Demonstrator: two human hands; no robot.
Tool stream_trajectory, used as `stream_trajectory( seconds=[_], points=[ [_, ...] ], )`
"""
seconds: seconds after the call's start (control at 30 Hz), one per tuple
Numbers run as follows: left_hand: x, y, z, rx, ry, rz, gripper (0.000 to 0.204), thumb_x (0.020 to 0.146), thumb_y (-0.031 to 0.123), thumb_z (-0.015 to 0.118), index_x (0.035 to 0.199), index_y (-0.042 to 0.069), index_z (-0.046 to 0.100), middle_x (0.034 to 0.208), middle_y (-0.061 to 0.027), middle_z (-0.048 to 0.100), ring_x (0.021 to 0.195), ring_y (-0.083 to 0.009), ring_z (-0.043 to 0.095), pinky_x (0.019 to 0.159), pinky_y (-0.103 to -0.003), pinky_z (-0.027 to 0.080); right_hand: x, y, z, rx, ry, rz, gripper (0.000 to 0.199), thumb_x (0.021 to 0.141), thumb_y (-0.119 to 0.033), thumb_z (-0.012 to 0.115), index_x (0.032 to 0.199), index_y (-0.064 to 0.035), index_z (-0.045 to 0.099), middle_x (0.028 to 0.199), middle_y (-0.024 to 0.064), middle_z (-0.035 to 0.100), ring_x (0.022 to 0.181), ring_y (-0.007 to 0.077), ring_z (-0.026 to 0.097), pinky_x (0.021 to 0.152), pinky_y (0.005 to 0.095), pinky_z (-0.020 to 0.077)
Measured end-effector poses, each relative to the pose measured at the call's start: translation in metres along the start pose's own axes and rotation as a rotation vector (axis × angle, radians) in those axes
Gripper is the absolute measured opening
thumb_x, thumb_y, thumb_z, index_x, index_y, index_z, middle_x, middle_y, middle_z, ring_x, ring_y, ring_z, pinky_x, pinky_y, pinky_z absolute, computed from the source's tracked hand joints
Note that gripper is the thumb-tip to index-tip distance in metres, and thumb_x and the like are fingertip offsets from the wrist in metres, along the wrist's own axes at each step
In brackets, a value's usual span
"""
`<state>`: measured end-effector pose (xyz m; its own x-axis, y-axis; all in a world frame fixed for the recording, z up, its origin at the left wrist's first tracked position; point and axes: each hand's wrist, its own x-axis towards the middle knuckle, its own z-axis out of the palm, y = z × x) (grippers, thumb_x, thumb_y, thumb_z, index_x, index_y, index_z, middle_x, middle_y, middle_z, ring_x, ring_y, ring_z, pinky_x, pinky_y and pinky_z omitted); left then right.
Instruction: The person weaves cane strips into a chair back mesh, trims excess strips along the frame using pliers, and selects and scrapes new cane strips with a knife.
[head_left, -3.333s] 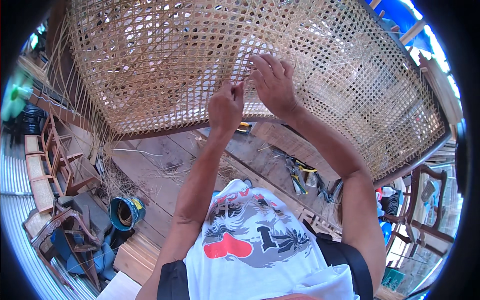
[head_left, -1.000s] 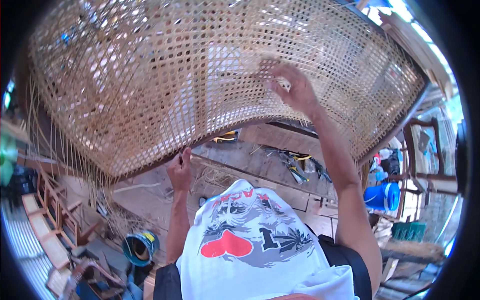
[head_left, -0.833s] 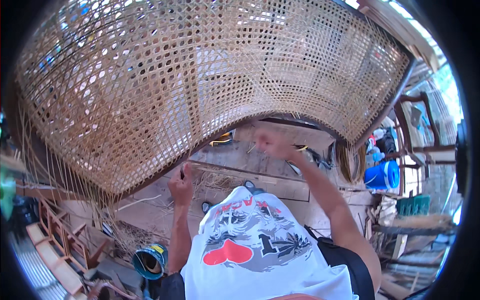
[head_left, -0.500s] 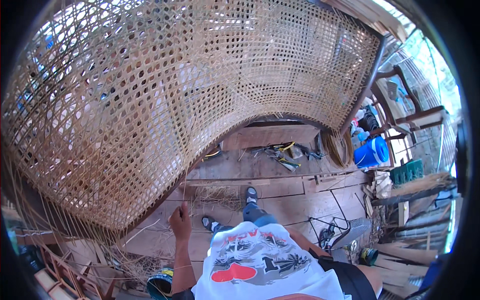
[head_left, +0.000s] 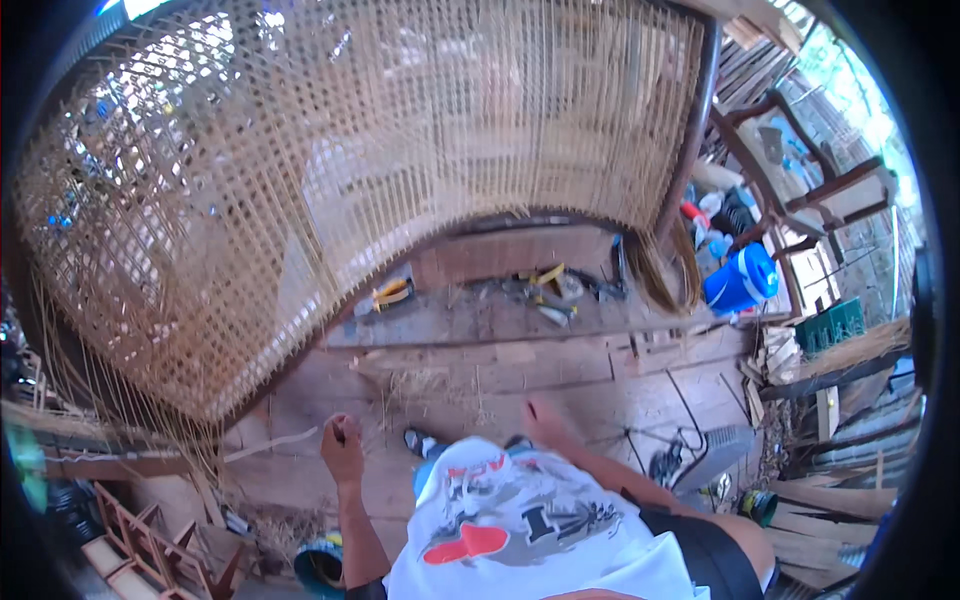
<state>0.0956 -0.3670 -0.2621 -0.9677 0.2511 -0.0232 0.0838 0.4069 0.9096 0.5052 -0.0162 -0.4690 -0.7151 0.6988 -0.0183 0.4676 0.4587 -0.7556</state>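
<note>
A large curved panel of woven cane [head_left: 400, 130] in a dark wooden frame stands before me and fills the upper left. Loose cane strands [head_left: 110, 395] hang from its lower left edge. My left hand [head_left: 342, 450] is below the panel's lower edge, apart from it, with its fingers curled closed; what they hold, if anything, is too small to make out. My right hand [head_left: 545, 422] is out in front of my shirt, over the floor, and smeared by motion, so its fingers do not show clearly. A bundle of cane strands [head_left: 680, 275] hangs at the panel's lower right corner.
Hand tools [head_left: 550, 290] and a yellow-black item [head_left: 392, 294] lie on a low wooden platform behind the panel's edge. A blue jug [head_left: 740, 278] and a wooden chair [head_left: 800, 185] stand at the right. A thin black metal frame [head_left: 665, 440] sits on the plank floor.
The panel has shifted left and up in view. My right hand has come into sight beside my shirt. My left hand has moved slightly left and down, still curled.
</note>
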Motion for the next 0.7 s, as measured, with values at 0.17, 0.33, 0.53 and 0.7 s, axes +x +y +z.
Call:
stream_trajectory(
  seconds=[0.17, 0.33, 0.53, 0.7],
  points=[
    [-0.146, -0.037, 0.087, 0.082, -0.136, -0.103, 0.027, 0.124, 0.029, 0.086, 0.131, 0.003, 0.087, 0.092, -0.0009, 0.080, 0.083, -0.0088, 0.071, 0.076, -0.036, 0.060, -0.001, -0.026, -0.083, 0.501, -0.814, 0.225, 0.062, 0.121, -0.053, 0.080, 0.157, -0.0025, 0.082, 0.135, 0.0161, 0.092, 0.122, 0.0274, 0.086, 0.105, 0.0510, 0.0681],
    [-0.286, 0.002, 0.204, 0.147, -0.362, -0.021, 0.031, 0.122, 0.031, 0.089, 0.128, 0.001, 0.089, 0.091, -0.0045, 0.081, 0.082, -0.0126, 0.073, 0.077, -0.037, 0.060, -0.089, 0.195, -0.123, -0.297, -1.174, 0.060, 0.066, 0.115, -0.053, 0.081, 0.161, -0.0054, 0.087, 0.131, 0.0168, 0.094, 0.112, 0.0284, 0.089, 0.102, 0.0582, 0.0686],
    [-0.362, 0.030, 0.252, 0.310, -0.389, -0.020, 0.033, 0.124, 0.033, 0.088, 0.128, 0.000, 0.088, 0.095, -0.0083, 0.090, 0.086, -0.0171, 0.082, 0.081, -0.040, 0.063, -0.049, -0.041, -0.392, 1.074, -0.304, -0.005, 0.041, 0.133, -0.034, 0.072, 0.099, -0.0114, 0.073, 0.089, 0.0024, 0.074, 0.084, 0.0126, 0.068, 0.078, 0.0346, 0.0544],
    [-0.355, 0.024, 0.288, 0.294, -0.443, 0.051, 0.036, 0.125, 0.036, 0.086, 0.123, 0.000, 0.088, 0.091, -0.0160, 0.085, 0.080, -0.0228, 0.080, 0.077, -0.044, 0.062, -0.040, -0.200, -0.514, 1.412, -0.367, -0.411, 0.064, 0.125, -0.068, 0.077, 0.117, -0.0051, 0.083, 0.122, 0.0095, 0.073, 0.118, 0.0236, 0.071, 0.103, 0.0440, 0.0580]
  ],
)
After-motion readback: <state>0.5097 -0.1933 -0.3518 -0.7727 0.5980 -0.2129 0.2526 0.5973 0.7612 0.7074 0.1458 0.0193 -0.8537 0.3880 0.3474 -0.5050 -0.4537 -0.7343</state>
